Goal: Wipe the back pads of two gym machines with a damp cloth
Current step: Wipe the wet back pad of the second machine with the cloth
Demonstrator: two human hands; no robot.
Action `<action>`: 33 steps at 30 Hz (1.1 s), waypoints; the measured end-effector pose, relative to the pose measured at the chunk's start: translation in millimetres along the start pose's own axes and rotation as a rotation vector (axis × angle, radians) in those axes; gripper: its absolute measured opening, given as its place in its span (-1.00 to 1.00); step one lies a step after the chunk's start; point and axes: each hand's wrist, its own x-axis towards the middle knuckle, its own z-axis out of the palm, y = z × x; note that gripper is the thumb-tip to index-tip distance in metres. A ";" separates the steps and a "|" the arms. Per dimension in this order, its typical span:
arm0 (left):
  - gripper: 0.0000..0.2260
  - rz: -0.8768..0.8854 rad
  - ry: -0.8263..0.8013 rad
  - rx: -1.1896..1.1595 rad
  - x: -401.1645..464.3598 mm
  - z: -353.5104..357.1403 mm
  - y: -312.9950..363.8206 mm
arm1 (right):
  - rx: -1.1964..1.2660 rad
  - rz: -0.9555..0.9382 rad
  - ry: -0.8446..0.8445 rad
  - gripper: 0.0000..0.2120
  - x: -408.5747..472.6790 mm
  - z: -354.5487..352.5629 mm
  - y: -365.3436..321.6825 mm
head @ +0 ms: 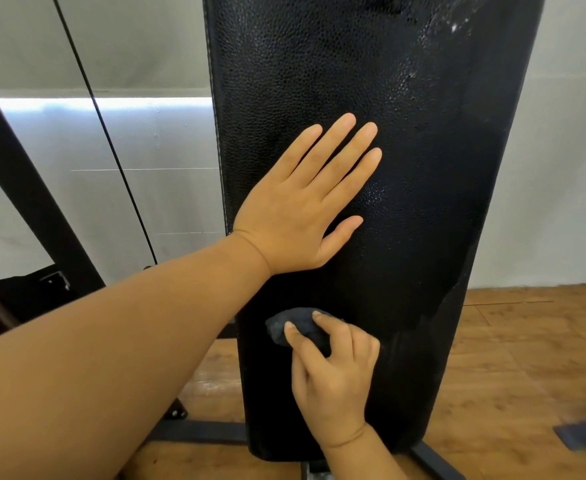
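Observation:
A tall black textured back pad (423, 168) fills the middle of the view, upright, with wet streaks near its top right. My left hand (302, 209) lies flat on the pad's middle, fingers straight and spread, pressing against it. Lower down, my right hand (333, 372) grips a bunched dark blue-grey cloth (300, 325) and holds it against the pad's lower left part. Most of the cloth sticks out above my fingers.
A black slanted frame bar (32, 202) and a thin black cable (111, 147) run at the left before a pale wall. The machine's dark base bars (201, 431) lie on the wooden floor (526, 358). A dark object (585, 431) lies at the right edge.

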 end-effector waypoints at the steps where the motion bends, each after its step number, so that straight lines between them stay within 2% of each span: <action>1: -0.45 0.001 0.001 0.002 -0.2 0.1 -0.1 | -0.003 0.008 0.004 -0.80 1.4 1.7 -1.8; 12: -0.46 0.014 0.025 -0.014 0.0 0.0 0.9 | -0.019 0.008 -0.087 -0.80 -23.3 2.8 -8.6; 25: -0.45 0.098 -0.026 -0.010 -1.8 0.2 0.0 | 0.028 -0.010 -0.040 -0.82 -9.1 13.2 -24.7; 33: -0.45 0.110 -0.039 -0.011 -2.4 0.1 0.6 | 0.027 -0.063 -0.142 -0.82 -34.2 10.0 -23.2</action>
